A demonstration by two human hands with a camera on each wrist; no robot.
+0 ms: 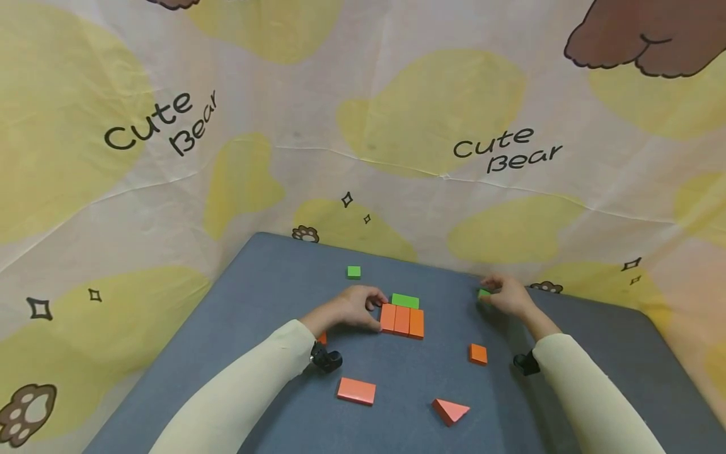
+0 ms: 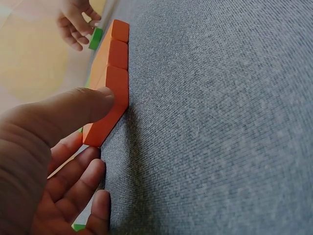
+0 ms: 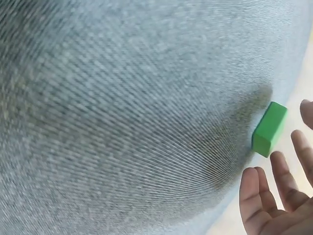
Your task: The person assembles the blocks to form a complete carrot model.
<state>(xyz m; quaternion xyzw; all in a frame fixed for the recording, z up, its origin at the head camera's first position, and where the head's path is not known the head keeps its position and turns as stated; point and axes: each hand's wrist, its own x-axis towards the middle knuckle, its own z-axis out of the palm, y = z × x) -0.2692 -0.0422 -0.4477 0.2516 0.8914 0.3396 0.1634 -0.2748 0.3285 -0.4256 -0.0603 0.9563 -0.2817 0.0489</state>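
Three orange blocks point(image 1: 401, 321) lie side by side, with a green rectangular block point(image 1: 405, 301) along their far side. My left hand point(image 1: 356, 306) pinches the leftmost orange block point(image 2: 111, 93): the thumb presses its near end in the left wrist view, and the index finger bends round toward its far end. Over at the table's far edge, my right hand point(image 1: 507, 296) is beside a small green block point(image 3: 270, 128). Its fingers point(image 3: 282, 174) are spread around that block in the right wrist view, with a gap between them and it.
Another small green block point(image 1: 354, 272) stands at the back left. Nearer lie a pinkish-orange rectangular block point(image 1: 356, 391), a triangular block point(image 1: 450, 411) and a small orange block point(image 1: 478, 354). An orange piece point(image 1: 322, 338) is partly hidden by the left wrist. A printed cloth point(image 1: 397, 126) hangs behind the table.
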